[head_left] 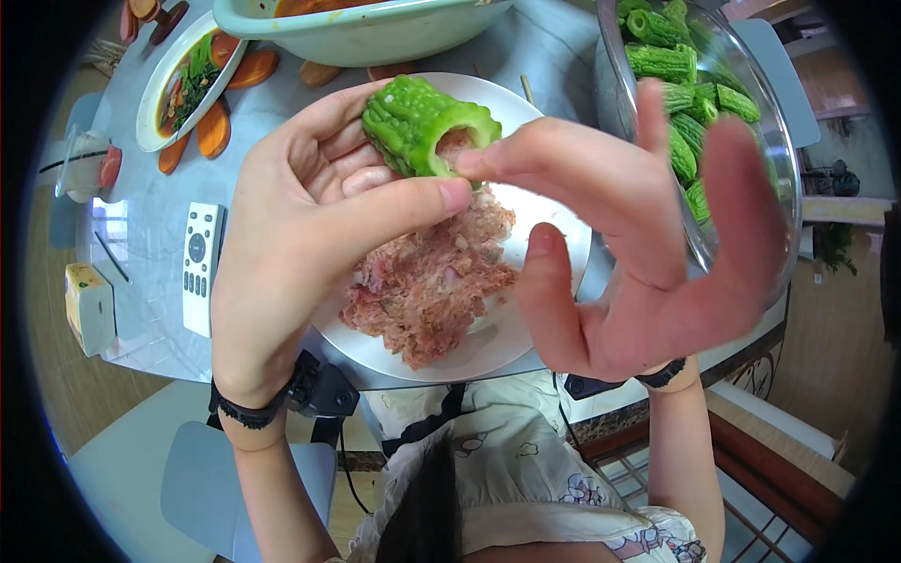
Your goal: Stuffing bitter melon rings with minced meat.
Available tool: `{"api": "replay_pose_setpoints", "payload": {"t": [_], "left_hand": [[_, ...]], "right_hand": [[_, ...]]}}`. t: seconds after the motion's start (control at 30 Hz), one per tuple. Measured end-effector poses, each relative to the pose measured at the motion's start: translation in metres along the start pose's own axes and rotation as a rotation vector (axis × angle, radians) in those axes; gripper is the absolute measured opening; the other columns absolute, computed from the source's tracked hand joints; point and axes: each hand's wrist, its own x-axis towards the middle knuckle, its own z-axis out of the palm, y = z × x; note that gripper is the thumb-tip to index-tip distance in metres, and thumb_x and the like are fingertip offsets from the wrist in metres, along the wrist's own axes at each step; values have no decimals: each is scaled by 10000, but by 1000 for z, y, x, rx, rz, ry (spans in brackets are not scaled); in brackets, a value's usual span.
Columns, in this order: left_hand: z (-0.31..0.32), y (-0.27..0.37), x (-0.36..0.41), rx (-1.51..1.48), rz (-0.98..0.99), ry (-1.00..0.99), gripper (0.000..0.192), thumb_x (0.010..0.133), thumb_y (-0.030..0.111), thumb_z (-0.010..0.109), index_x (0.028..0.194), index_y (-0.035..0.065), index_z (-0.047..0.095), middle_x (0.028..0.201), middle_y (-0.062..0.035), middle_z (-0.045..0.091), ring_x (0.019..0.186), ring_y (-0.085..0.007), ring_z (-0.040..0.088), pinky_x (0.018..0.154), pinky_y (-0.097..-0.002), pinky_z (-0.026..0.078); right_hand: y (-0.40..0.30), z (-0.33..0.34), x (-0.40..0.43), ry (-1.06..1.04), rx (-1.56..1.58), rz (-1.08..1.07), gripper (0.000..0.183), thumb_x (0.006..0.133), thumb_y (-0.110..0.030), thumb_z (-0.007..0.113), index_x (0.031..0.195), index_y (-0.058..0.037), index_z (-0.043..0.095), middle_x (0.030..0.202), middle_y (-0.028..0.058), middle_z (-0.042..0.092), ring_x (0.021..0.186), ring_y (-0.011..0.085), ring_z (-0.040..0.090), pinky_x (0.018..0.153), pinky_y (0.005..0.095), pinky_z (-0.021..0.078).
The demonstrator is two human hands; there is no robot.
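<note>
My left hand [303, 204] grips a hollow section of green bitter melon [412, 127], its open end facing right. Pinkish minced meat shows inside the hollow. One fingertip of my right hand [633, 246] presses at that opening, while its thumb and other fingers spread apart. Below the melon, a mound of minced meat [436, 288] with pale bits in it lies on a white plate [563, 204]. The melon is held above the plate, and my left hand covers the plate's left part.
At the right, a metal bowl [792, 211] holds several cut bitter melon pieces [662, 63]. A pale green basin [366, 35] stands behind the plate. An oval dish [148, 119] of greens, a white remote control [200, 281] and a tissue pack [90, 310] are on the left.
</note>
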Motion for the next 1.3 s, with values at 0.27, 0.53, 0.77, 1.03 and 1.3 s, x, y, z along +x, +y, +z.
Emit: {"api": "replay_pose_setpoints", "payload": {"t": [0.27,0.53,0.77,1.03,1.3], "left_hand": [[1,2,1,157,-5,-6,389,788,121,651,1122,-49,548,947,-69,627,838,-100,575,756,-240,471],[4,2,-2,91,2,-23,405,793,140,652,1138,-45,547,978,-77,622,852,-104,569,784,-237,467],[-7,4,9,24,-19,-3,523,771,104,628,1222,-100,458,1154,-142,574,1068,-173,551,962,-285,393],[-11,-1,13,-119,-41,-11,538,797,125,608,1245,-112,427,1226,-171,532,1158,-195,496,1049,-315,325],[-11,3,12,-202,-98,-50,502,810,97,594,1232,-122,433,1201,-171,545,1131,-202,517,1029,-317,350]], "right_hand": [[-8,8,-4,-18,38,38,599,669,103,464,1248,24,334,1049,102,608,938,228,652,1072,574,64],[10,-6,-3,17,15,-182,914,678,105,476,1403,-25,-65,1052,190,595,883,271,659,1042,601,168],[10,-4,-9,44,60,8,617,745,74,483,1280,5,185,950,202,609,796,233,635,898,470,374],[13,22,-18,-275,-23,361,270,774,-117,677,982,22,576,822,160,604,737,292,596,671,347,481],[16,33,-17,-238,158,384,267,771,-103,672,988,10,563,840,144,566,735,290,582,674,347,476]]}}
